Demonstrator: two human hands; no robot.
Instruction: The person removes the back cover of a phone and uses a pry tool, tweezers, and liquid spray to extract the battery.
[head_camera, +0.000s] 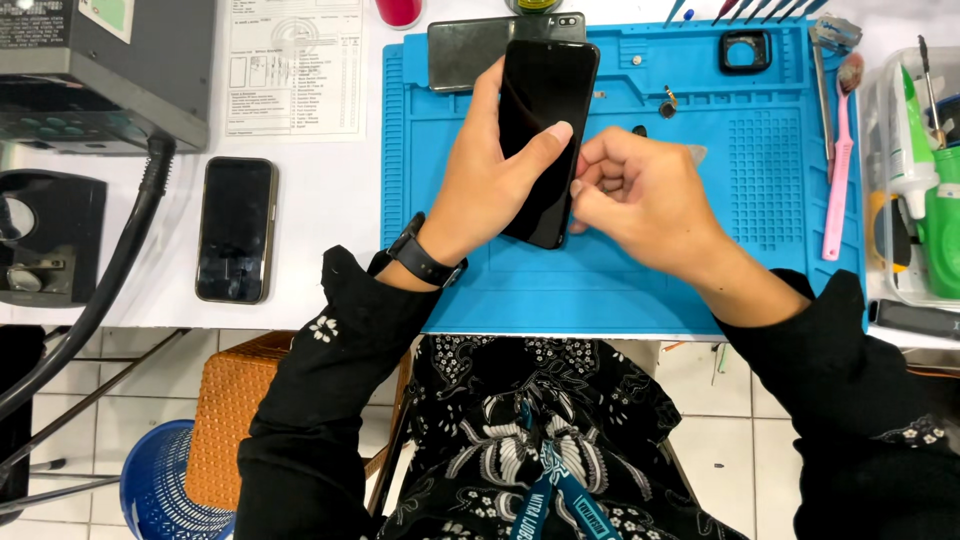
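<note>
— White bench top, blue repair mat (760, 290) laid across the centre and right of the frame. What is the person holding?

— A black phone (545, 130), screen dark, raised over the mat at upper centre. The left hand (480, 190) wraps it from the left, thumb pressed on the glass; a dark watch (425, 258) sits on that wrist.

— And the other hand?

— The right hand (640, 195) is curled narrow, fingertips pinched against the phone's right edge. Whether it grips a small tool, I cannot tell.

— Anything else on the bench?

— A second phone (236, 228) lies flat at left, well apart. Another dark phone (465, 50) rests at the mat's top edge, partly behind the held one. A pink toothbrush (840, 160) and metal tweezers (820, 70) lie at the right of the mat, a black camera frame (745, 50) at its upper right.
</note>
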